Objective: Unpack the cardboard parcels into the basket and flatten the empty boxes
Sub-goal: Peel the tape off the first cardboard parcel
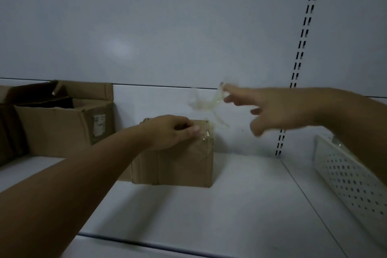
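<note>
A small taped cardboard parcel (178,165) stands on the white shelf (240,205) in the middle of the view. My left hand (171,132) rests on the parcel's top edge with its fingers curled over it, holding it down. My right hand (272,109) is raised to the right of the parcel and pinches a strip of clear packing tape (206,104) between thumb and forefinger. The tape stretches from the parcel's top right corner up to that hand and looks blurred.
A larger open cardboard box (60,123) with a white label stands at the back left. A white perforated basket (345,176) sits at the right edge of the shelf. A slotted upright (301,48) runs up the back panel.
</note>
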A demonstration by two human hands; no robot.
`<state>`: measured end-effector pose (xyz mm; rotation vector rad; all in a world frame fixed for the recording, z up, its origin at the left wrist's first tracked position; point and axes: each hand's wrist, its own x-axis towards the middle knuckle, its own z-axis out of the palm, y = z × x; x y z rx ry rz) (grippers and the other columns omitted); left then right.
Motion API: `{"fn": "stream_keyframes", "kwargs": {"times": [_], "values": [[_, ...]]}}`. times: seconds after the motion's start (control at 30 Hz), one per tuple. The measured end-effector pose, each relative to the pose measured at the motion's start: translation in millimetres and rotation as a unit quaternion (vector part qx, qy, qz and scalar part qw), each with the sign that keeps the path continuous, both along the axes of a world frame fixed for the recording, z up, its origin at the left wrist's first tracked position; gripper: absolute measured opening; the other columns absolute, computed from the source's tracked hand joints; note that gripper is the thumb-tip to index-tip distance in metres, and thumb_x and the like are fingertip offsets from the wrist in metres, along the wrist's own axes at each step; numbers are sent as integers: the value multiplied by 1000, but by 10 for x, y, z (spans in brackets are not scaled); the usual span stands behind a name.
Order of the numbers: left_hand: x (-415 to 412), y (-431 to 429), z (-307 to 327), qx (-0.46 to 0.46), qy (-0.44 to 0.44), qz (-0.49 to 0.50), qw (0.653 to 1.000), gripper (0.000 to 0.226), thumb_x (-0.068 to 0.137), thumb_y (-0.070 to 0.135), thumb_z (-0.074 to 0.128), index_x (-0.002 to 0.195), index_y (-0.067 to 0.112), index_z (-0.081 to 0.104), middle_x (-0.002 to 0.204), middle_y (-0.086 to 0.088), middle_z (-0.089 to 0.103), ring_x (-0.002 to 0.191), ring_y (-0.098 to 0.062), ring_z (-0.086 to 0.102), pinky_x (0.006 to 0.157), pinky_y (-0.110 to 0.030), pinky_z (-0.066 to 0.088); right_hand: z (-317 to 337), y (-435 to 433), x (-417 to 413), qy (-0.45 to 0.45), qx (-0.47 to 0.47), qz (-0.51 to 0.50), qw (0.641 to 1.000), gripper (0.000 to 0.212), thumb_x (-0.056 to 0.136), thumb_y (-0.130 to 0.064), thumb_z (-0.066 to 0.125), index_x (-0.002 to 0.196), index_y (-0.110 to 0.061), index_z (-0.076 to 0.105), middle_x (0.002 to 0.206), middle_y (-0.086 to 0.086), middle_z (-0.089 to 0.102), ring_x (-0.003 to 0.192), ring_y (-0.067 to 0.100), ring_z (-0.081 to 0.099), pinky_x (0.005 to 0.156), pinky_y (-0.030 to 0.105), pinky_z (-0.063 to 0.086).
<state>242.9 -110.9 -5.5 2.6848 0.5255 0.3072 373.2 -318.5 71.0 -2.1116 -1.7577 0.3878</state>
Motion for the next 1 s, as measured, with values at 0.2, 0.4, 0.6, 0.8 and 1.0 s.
{"fn": "stream_keyframes", "kwargs": {"times": [0.2, 0.4, 0.6, 0.8, 1.0], "values": [[-3, 40, 62, -73, 1, -9, 997, 37, 100, 44, 26, 112, 41, 61, 112, 16, 52, 104, -5, 46, 91, -24, 27, -751, 267, -270, -263, 151, -23, 953, 81, 71, -50, 66, 137, -34, 22, 143, -7, 31, 126, 12, 33, 94, 26, 36], [32, 52, 56, -98, -7, -17, 995, 29, 97, 21, 44, 120, 27, 60, 116, 9, 56, 106, -9, 50, 91, -21, 32, -1137, 544, -283, -367, 267, 8, 891, 68, 60, -35, 81, 119, -12, 56, 128, 10, 53, 116, 28, 50, 92, 41, 46], [34, 58, 74, -105, -5, -19, 994, 31, 97, 18, 43, 121, 26, 61, 128, 9, 53, 114, -10, 45, 95, -23, 28, -1217, 635, -175, -402, 347, 21, 847, 54, 59, -41, 83, 100, -10, 65, 117, 16, 61, 105, 33, 58, 82, 39, 49], [34, 56, 67, -98, -4, -23, 995, 32, 98, 21, 43, 124, 25, 60, 137, 4, 51, 126, -17, 44, 110, -33, 28, -1253, 616, -68, -348, 357, 60, 865, 57, 60, -38, 84, 105, -15, 56, 123, 17, 56, 109, 29, 53, 71, 25, 44], [67, 82, 36, -80, -11, -18, 997, 31, 98, 21, 42, 123, 26, 59, 134, 4, 52, 114, -12, 45, 96, -25, 28, -1259, 604, -20, -386, 423, 77, 816, 15, 82, -20, 67, 75, -6, 67, 117, 18, 63, 106, 28, 56, 71, 23, 45]]}}
